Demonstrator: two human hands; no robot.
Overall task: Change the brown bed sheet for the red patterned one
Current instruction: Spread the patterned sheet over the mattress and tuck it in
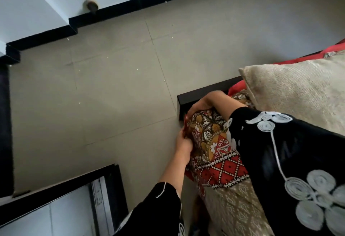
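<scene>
The left grip [183, 143] is closed on a bunched edge of the red patterned sheet [214, 142] at the mattress corner; the right grip [200, 104], just beyond it, curls over the corner's top, holding the same sheet. The sheet spreads from both grips back toward the person. The dark bed frame [203, 91] lies just past the right grip, with a beige pillow [298, 94] to its right.

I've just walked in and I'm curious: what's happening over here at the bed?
A person in black embroidered sleeves is fitting the red patterned sheet over a bed corner. The left hand grips the sheet at the corner's side; the right hand curls over its top, by the dark bed frame. A beige pillow lies on the bed.
</scene>
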